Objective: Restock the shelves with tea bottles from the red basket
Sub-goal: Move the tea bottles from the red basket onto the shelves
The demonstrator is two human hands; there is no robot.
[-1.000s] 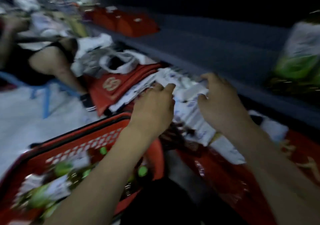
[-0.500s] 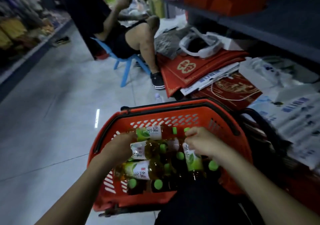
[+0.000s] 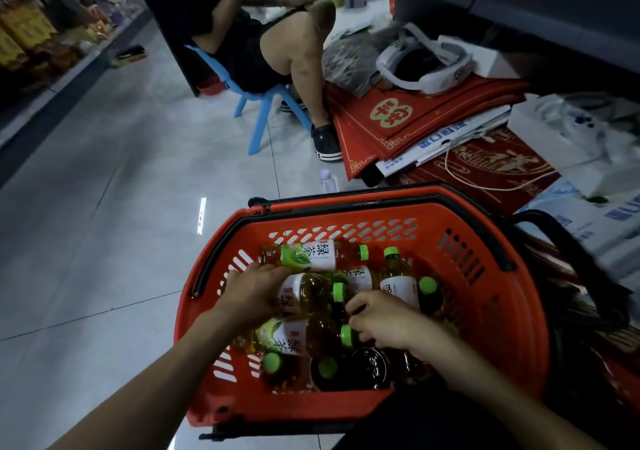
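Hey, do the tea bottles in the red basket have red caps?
No, the caps visible on the tea bottles in the red basket are bright green.

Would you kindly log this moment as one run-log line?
left hand: on lying green-capped tea bottle | right hand: at another bottle's cap | red plastic basket: on floor

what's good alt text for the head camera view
Two bare hands reach into a red basket of green-capped tea bottles on a shop floor: the left hand grips a lying bottle, the right hand curls among the caps. Another person sits on a blue chair beyond.
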